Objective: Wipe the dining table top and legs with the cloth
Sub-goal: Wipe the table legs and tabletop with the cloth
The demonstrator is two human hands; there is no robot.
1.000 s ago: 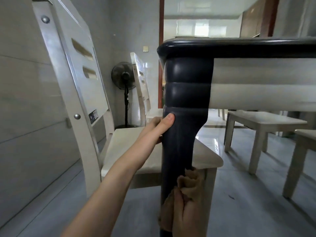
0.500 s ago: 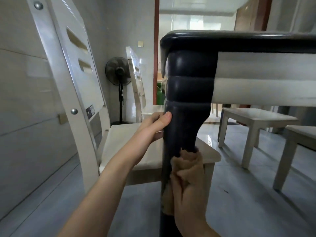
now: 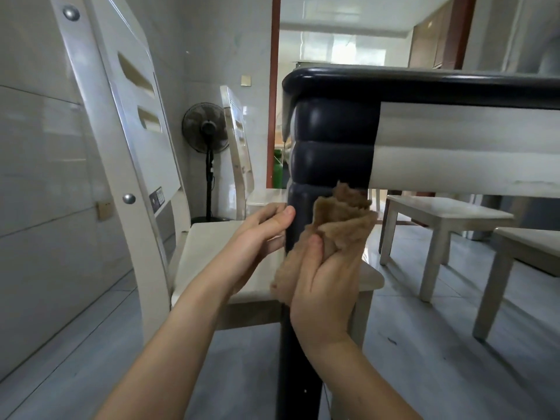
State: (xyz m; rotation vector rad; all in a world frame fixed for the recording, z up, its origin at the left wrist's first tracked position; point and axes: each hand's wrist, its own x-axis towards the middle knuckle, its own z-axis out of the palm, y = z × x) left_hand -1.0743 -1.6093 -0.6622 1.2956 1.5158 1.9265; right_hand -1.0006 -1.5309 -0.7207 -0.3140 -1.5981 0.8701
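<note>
Head view, low beside the table corner. Right hand [image 3: 325, 277] closed around a brown cloth [image 3: 339, 225], pressing it flat against the dark table leg [image 3: 330, 165], just below the leg's ribbed upper part. Cloth bunched above the thumb, its top edge near the pale apron [image 3: 466, 147]; a loose end hanging down the leg's left side. Left hand [image 3: 260, 234] bare, loosely curled, thumb and fingertips [image 3: 288, 211] touching the leg's left edge level with the cloth; holding nothing else. Dark-rimmed table top [image 3: 424, 81] seen edge-on above. Pale chair [image 3: 127, 140] at left, its seat just behind the leg. Second chair [image 3: 239, 147] and a standing fan [image 3: 207, 137] farther back by the wall. Two pale stools [image 3: 445, 216] under the table on the right. Grey tiled floor [image 3: 454, 344] below.
</note>
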